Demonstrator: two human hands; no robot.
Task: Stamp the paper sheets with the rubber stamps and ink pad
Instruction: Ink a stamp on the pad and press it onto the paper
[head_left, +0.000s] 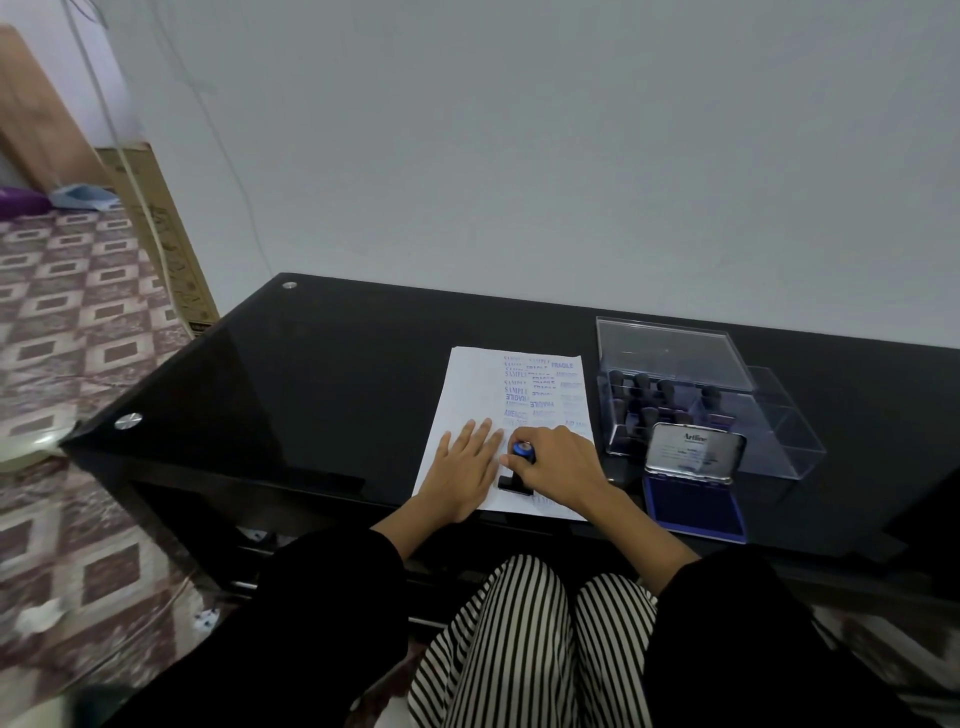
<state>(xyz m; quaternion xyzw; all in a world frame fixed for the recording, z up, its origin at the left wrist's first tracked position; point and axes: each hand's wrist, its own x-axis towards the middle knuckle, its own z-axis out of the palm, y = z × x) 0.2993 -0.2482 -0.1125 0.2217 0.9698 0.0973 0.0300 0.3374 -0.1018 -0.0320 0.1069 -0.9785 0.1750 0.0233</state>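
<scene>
A white paper sheet (470, 395) lies on the black glass table (311, 374), its right half covered with blue stamp prints. My left hand (465, 467) lies flat on the sheet's lower left part, fingers straight. My right hand (558, 465) grips a rubber stamp (517, 467) with a blue-topped black handle, whose base stands on the paper near the front edge. To the right sits the open ink pad (693, 506) with its blue pad showing and the lid upright.
A clear plastic box (675, 400) holding several dark-handled stamps stands behind the ink pad, its lid tilted up. A cardboard box (166, 249) leans against the wall at the left. My striped knees are under the table's front edge.
</scene>
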